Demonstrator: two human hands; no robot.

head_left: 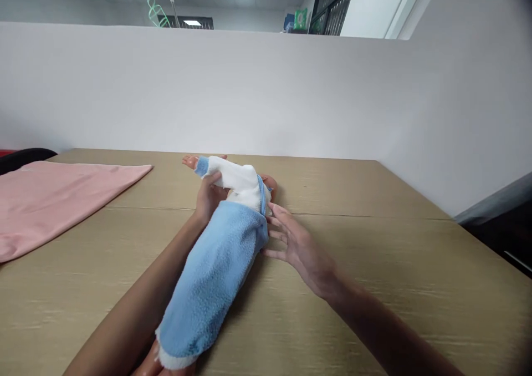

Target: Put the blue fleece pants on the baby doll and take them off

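Observation:
A doll [245, 184] in a white long-sleeved top with blue cuff and trim lies tilted away from me. Its lower body is in blue fleece pants [216, 270] with a white hem, and bare doll feet show at the bottom edge. My left hand [209, 196] is wrapped round the doll's upper body from the left, thumb by the sleeve, other fingers mostly hidden behind it. On the other side, my right hand [297, 245] has its fingers spread, with the tips at the doll's side by the blue trim. The doll's face is not visible.
Pink cloth [62, 198] lies flat on the left of the brown tabletop [353, 309]. A white partition wall [233, 93] rises behind the table and along its right. Dark objects sit past the table at the far left and right edges.

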